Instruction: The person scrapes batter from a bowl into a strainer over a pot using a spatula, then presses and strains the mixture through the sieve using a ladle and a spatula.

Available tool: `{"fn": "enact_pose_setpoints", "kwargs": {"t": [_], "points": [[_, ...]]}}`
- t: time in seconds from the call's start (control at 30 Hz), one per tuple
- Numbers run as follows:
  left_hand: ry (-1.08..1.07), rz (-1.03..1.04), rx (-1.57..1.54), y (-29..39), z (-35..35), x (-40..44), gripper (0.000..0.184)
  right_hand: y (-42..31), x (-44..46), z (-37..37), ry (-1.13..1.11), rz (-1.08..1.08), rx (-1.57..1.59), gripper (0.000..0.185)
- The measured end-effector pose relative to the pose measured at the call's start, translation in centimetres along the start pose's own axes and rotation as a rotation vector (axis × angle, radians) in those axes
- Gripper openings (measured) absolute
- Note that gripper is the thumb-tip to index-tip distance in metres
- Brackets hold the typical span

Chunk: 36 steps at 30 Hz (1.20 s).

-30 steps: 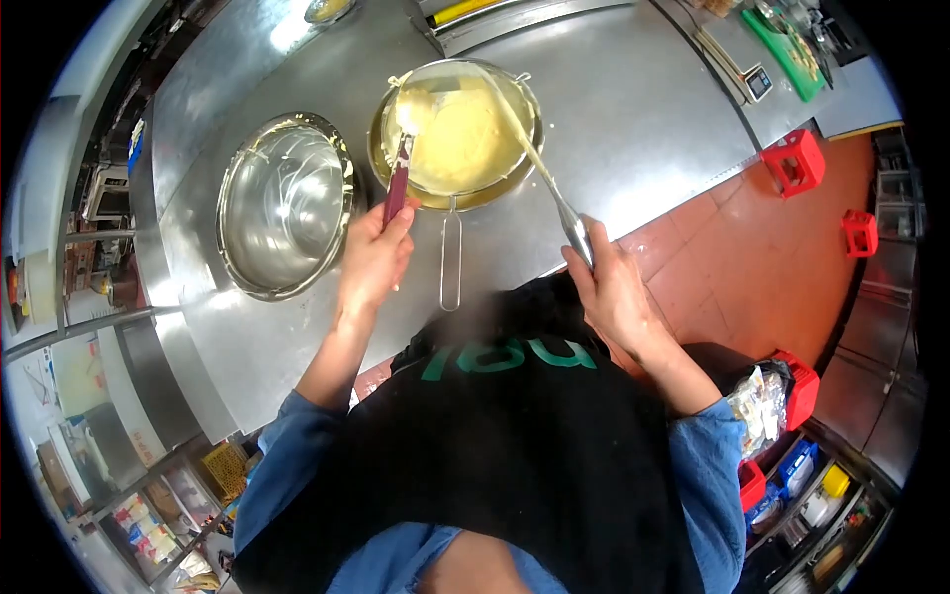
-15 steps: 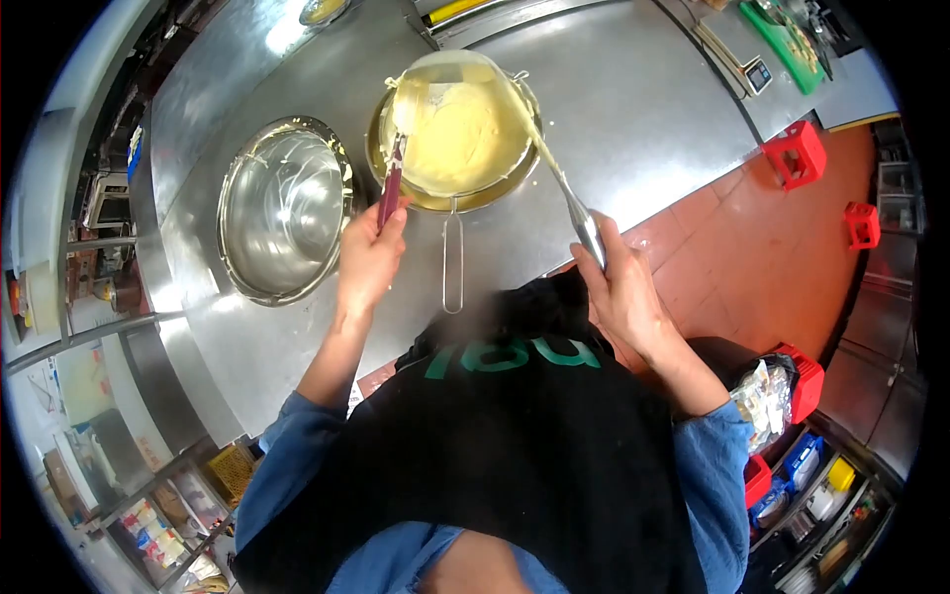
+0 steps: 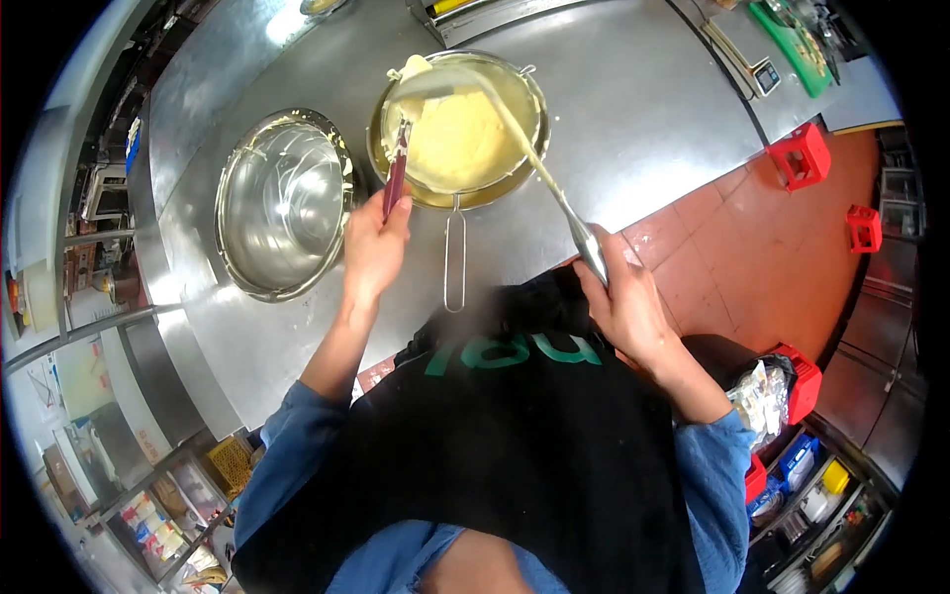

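Note:
My left hand [image 3: 376, 247] is closed around the maroon handle of a spatula [image 3: 397, 178], whose pale blade reaches the left side of a sieve. My right hand [image 3: 628, 307] grips the steel handle of a long utensil [image 3: 586, 243]. Its shaft is coated with cream, and its rounded head is blurred above the sieve, close to the spatula, so I cannot tell its kind. Thick pale-yellow batter [image 3: 460, 144] fills the sieve [image 3: 455, 262], whose wire loop handle points toward me. Beneath it sits a metal bowl [image 3: 495, 195], mostly hidden.
A large steel bowl [image 3: 287, 213] smeared with batter stands on the left of the steel table [image 3: 633, 119]. At the far right are a digital scale [image 3: 765, 76] and a green cutting board [image 3: 792, 45]. A red stool [image 3: 800, 156] stands on the tiled floor.
The utensil's head has shifted slightly down and left over the sieve, tilting lower toward the spatula. Both hands keep their grips and have moved little.

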<state>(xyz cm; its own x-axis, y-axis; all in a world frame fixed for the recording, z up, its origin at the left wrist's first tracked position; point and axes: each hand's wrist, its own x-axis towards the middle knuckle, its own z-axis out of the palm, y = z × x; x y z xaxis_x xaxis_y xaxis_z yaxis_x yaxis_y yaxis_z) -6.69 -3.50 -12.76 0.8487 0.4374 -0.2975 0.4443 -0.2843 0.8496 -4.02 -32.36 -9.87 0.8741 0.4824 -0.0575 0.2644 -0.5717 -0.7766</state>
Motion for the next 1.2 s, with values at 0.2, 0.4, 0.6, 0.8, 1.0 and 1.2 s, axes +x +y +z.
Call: {"fn": "enact_pose_setpoints", "kwargs": {"t": [0.2, 0.4, 0.6, 0.8, 1.0, 1.2], "points": [[-0.113, -0.123, -0.265, 2.0, -1.2, -0.6, 0.027, 1.5, -1.1, -0.8, -0.039, 0.055, 0.015, 0.041], [-0.213, -0.193, -0.404, 3.1, -1.8, -2.3, 0.028, 0.3, 1.4, -0.8, 0.007, 0.132, 0.085, 0.037], [-0.223, -0.217, -0.463, 3.0, -2.0, -2.6, 0.030, 0.1, 1.1, 0.0, 0.022, 0.077, 0.061, 0.038], [-0.216, -0.207, -0.525, 2.9, -1.9, -1.3, 0.031, 1.4, -1.4, 0.1, -0.112, 0.096, 0.028, 0.041], [-0.253, -0.216, -0.488, 2.3, -1.4, -1.3, 0.035, 0.8, -0.9, -0.5, 0.014, 0.087, 0.066, 0.041], [-0.282, -0.223, -0.488, 3.1, -1.3, -1.9, 0.032, -0.6, 1.1, -0.7, 0.030, 0.136, 0.104, 0.039]]}}
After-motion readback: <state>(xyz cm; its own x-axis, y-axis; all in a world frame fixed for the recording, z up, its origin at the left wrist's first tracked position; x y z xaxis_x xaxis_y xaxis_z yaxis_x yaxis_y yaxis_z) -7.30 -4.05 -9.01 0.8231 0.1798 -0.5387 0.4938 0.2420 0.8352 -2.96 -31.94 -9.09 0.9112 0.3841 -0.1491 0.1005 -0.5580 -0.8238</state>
